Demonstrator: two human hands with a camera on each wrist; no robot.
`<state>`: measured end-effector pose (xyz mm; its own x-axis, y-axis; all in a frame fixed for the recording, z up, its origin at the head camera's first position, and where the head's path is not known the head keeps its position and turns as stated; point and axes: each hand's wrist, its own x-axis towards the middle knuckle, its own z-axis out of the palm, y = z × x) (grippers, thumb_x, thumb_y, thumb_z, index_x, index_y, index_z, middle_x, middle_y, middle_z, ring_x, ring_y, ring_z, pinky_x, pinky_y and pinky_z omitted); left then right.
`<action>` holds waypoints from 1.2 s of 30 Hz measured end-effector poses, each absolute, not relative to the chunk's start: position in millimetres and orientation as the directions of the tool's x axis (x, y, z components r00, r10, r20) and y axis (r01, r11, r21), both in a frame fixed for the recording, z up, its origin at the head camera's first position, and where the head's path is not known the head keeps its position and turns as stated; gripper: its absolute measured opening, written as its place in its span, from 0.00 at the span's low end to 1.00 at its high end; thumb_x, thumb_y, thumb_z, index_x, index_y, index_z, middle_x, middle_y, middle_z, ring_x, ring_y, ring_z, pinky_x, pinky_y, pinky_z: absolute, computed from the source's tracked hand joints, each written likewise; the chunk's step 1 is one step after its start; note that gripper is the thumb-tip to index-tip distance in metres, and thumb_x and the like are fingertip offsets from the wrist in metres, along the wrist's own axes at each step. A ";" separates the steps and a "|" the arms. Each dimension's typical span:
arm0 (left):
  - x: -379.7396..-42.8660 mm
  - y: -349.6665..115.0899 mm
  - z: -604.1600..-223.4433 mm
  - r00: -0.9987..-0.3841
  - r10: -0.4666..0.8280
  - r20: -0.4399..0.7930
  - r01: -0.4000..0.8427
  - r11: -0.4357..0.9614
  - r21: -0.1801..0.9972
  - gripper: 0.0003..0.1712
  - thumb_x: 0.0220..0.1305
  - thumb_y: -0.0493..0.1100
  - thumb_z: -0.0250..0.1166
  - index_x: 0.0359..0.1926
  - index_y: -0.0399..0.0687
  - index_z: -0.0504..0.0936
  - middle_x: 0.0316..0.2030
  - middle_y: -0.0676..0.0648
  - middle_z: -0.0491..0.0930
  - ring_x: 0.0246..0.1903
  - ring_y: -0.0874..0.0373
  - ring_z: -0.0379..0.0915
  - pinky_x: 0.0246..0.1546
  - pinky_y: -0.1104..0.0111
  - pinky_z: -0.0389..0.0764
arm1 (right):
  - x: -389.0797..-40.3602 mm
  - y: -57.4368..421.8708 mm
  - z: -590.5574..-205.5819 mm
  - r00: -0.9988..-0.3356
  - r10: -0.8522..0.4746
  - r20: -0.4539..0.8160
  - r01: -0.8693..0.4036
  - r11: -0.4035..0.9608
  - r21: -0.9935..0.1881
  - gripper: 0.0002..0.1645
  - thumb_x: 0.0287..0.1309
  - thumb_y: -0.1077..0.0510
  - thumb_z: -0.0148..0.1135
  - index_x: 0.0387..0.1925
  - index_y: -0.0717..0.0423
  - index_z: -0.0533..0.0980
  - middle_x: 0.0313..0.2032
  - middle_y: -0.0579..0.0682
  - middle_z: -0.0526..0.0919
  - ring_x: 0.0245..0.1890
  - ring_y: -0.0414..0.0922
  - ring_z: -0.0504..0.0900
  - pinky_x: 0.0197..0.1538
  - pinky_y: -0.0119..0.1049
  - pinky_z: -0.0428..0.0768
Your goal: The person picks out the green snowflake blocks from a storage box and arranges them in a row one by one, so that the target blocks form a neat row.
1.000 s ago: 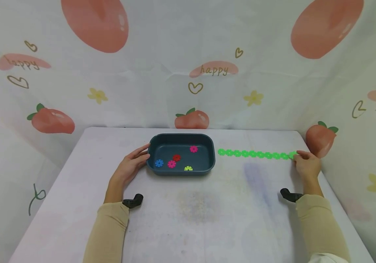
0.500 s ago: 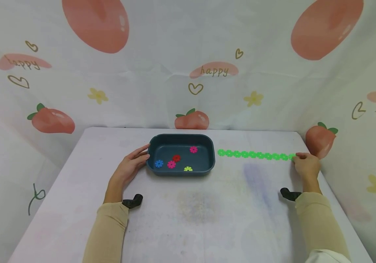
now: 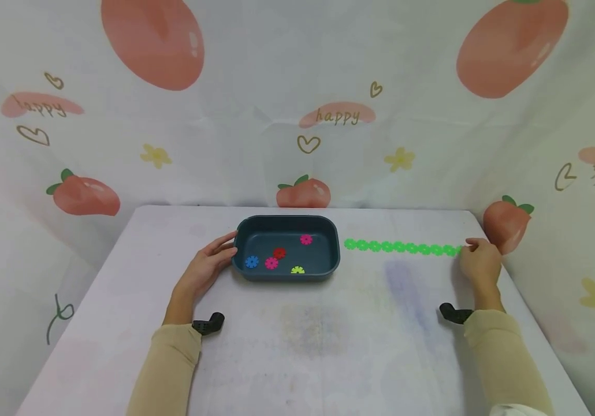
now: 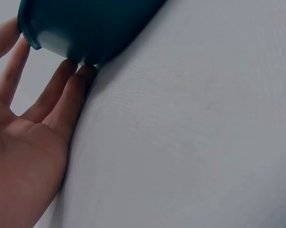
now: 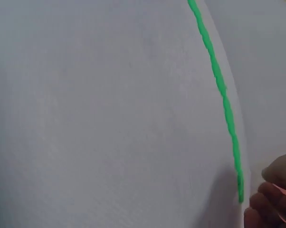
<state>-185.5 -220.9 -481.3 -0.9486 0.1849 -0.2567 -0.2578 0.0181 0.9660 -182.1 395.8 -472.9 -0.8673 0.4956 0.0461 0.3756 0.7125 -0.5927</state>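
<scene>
My left hand point(image 3: 203, 271) rests against the left end of a dark teal tray point(image 3: 287, 277), its extended fingertips touching the rim and outer wall in the left wrist view. Inside the tray lie a blue plastic snowflake disc point(image 3: 252, 262), a red disc point(image 3: 279, 253), two pink discs point(image 3: 271, 263) and a yellow one point(image 3: 298, 270) partly hidden by the front wall. To the tray's right, a straight row of green snowflake discs point(image 3: 400, 247) lies on the table. Beside its right end is my right hand point(image 3: 480, 264), fingers loosely bent and apart from the strip in the right wrist view.
The white table point(image 3: 318, 346) has faint stains and ends at a back edge just behind the tray and green row. A patterned cloth point(image 3: 250, 138) hangs behind it and along both sides. Near each wrist sits a black camera mount point(image 3: 453, 314).
My right hand has moved slightly left at the end green disc, and its fingers have come away from it. My left hand and the tray keep their places; the head view has tilted slightly.
</scene>
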 end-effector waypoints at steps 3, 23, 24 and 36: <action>-184.2 -221.3 -482.5 -0.949 0.178 -0.260 -0.257 0.039 0.966 0.36 0.72 0.50 0.65 0.76 0.55 0.65 0.72 0.42 0.66 0.60 0.66 0.73 0.57 0.82 0.77 | -183.3 383.4 -467.7 -0.879 0.466 0.102 0.324 0.740 -0.590 0.25 0.69 0.59 0.46 0.59 0.67 0.77 0.47 0.66 0.81 0.48 0.62 0.77 0.45 0.49 0.72; -191.9 -219.5 -441.8 -0.953 0.197 -0.228 -0.130 0.415 0.901 0.32 0.75 0.52 0.59 0.75 0.50 0.64 0.76 0.39 0.61 0.72 0.41 0.65 0.72 0.47 0.71 | -213.1 281.4 -416.2 -0.898 0.145 0.415 -0.129 0.815 -0.565 0.20 0.71 0.60 0.56 0.56 0.70 0.76 0.44 0.69 0.79 0.45 0.64 0.77 0.50 0.58 0.77; -194.0 -218.4 -437.6 -0.957 0.185 -0.225 -0.121 0.451 0.884 0.33 0.75 0.53 0.59 0.75 0.49 0.64 0.76 0.39 0.61 0.73 0.40 0.63 0.72 0.45 0.69 | -213.7 276.6 -413.5 -0.904 0.125 0.409 -0.138 0.821 -0.554 0.21 0.71 0.59 0.56 0.57 0.71 0.75 0.45 0.70 0.78 0.46 0.65 0.76 0.50 0.59 0.77; -217.4 -183.4 -386.6 -0.990 0.140 -0.020 0.084 0.694 0.715 0.37 0.74 0.56 0.59 0.75 0.43 0.64 0.75 0.34 0.59 0.76 0.36 0.54 0.74 0.38 0.61 | -217.7 235.4 -403.2 -0.958 0.009 0.287 -0.121 0.893 -0.433 0.35 0.75 0.42 0.54 0.68 0.65 0.66 0.63 0.74 0.66 0.57 0.72 0.68 0.56 0.66 0.75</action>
